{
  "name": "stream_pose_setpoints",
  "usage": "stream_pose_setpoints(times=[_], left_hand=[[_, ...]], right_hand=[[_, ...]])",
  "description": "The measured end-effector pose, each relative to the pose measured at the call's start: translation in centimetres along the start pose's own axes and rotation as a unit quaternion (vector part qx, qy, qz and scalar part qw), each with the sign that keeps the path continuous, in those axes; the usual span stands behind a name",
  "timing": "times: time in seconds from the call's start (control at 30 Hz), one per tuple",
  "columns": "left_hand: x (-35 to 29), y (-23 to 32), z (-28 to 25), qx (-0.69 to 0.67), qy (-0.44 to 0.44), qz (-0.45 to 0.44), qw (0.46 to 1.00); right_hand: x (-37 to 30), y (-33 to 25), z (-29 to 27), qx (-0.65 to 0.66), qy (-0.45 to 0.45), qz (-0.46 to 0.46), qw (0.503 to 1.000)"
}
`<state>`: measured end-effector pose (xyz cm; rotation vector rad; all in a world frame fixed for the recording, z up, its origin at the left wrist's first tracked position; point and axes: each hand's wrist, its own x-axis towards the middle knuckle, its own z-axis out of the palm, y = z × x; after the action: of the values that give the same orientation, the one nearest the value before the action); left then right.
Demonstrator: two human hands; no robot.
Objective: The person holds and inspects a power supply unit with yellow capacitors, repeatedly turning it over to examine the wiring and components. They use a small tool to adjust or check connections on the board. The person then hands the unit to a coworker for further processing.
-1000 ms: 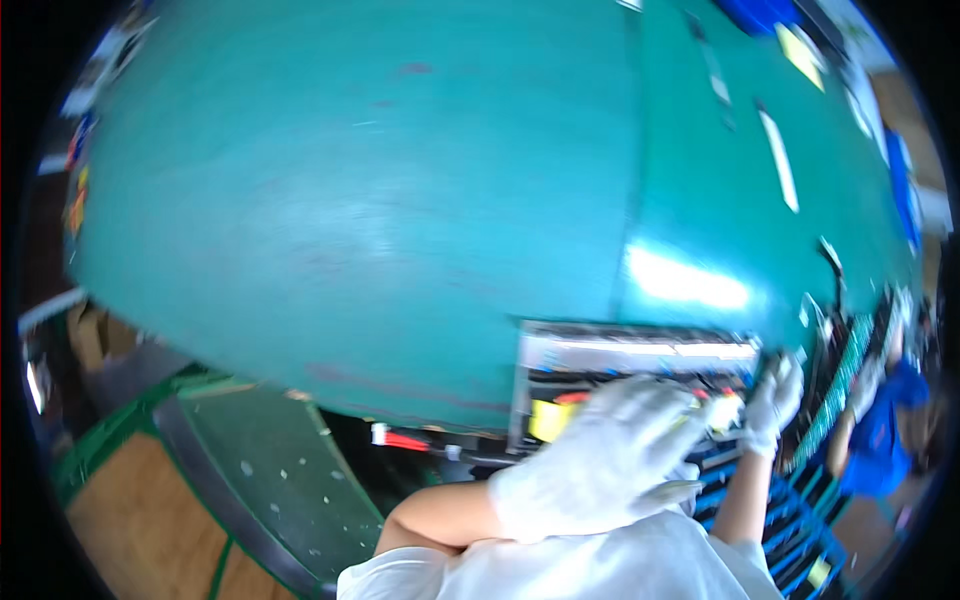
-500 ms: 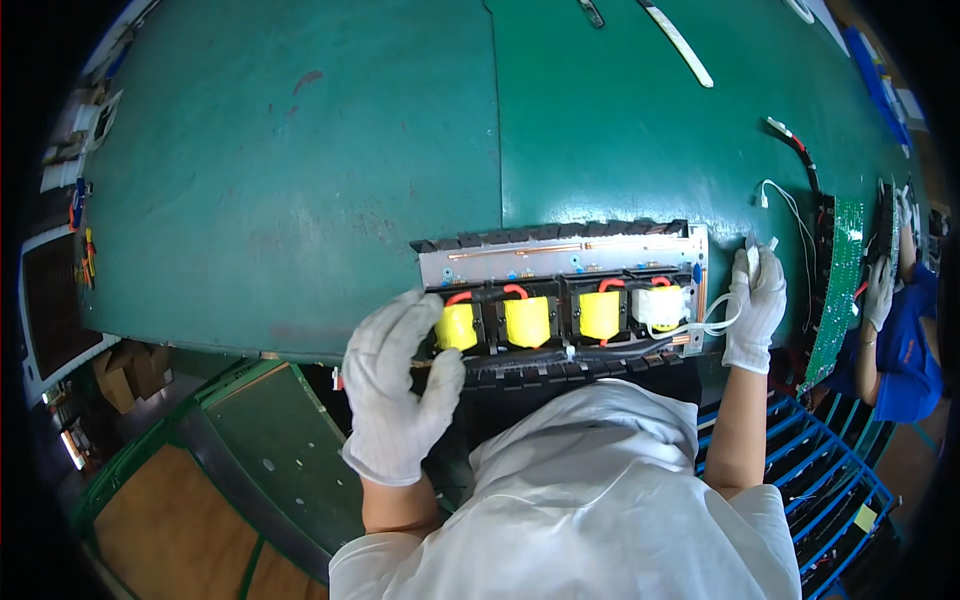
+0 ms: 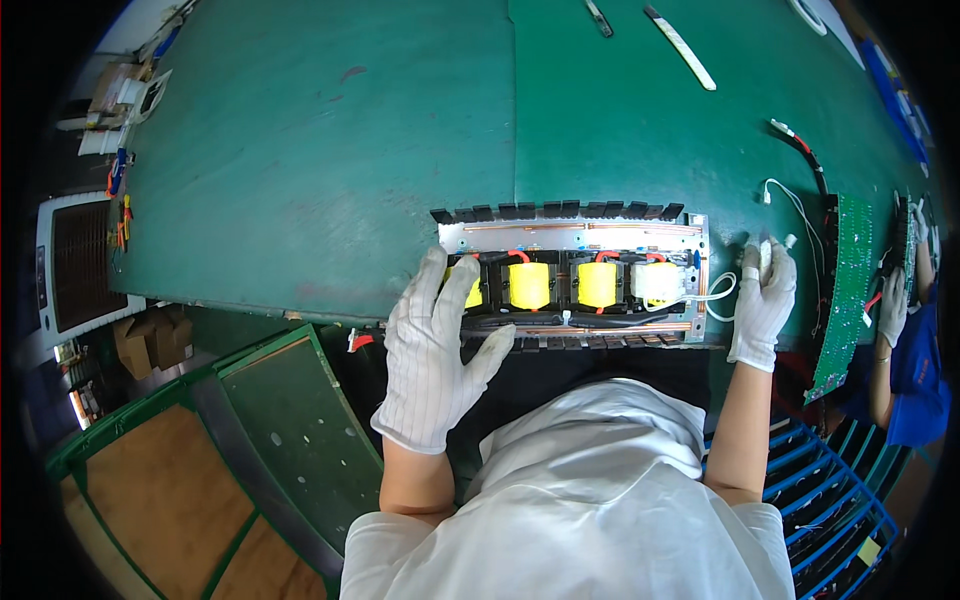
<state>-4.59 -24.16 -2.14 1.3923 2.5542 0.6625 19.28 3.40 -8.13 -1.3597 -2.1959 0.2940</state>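
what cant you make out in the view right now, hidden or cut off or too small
All in the head view:
- Leftmost yellow coil: partly hidden by the left hand.
- Left end of the electronics assembly: also behind that hand.
- Small white piece by the right hand: too small to identify.
- Dark slim tool: cut off by the upper edge.
- White curved item: cut off there too.

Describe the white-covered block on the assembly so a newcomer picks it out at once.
At the front of the green table, a long circuit assembly stretches from the left hand toward the right hand. Follow its row of yellow blocks rightward. The end block is mostly covered in white, unlike the others, which show plain yellow.
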Motion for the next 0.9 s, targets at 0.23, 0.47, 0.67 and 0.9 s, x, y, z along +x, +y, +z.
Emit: stream_pose_setpoints(times=[0.23,0.47,0.67,0.9], left_hand=[[0.9,-0.1,0.2,-0.005,0.000,-0.015,1.000],[1.7,-1.0,0.4,0.057,0.020,0.024,0.998],[2.1,-0.6,-0.2,0.045,-0.018,0.005,0.999],[3.2,-1.5,-1.2,0.086,-0.102,0.064,0.989]], right_hand=[[0.1,1.4,-0.9,0.087,-0.027,0.020,0.996],[2.0,-1.6,-8.6,-0.090,-0.256,0.083,0.959],[1.0,-5.4,-8.1,0.179,-0.101,0.080,0.975],[-0.4,-7.3,-3.9,0.028,-0.335,-0.111,0.935]])
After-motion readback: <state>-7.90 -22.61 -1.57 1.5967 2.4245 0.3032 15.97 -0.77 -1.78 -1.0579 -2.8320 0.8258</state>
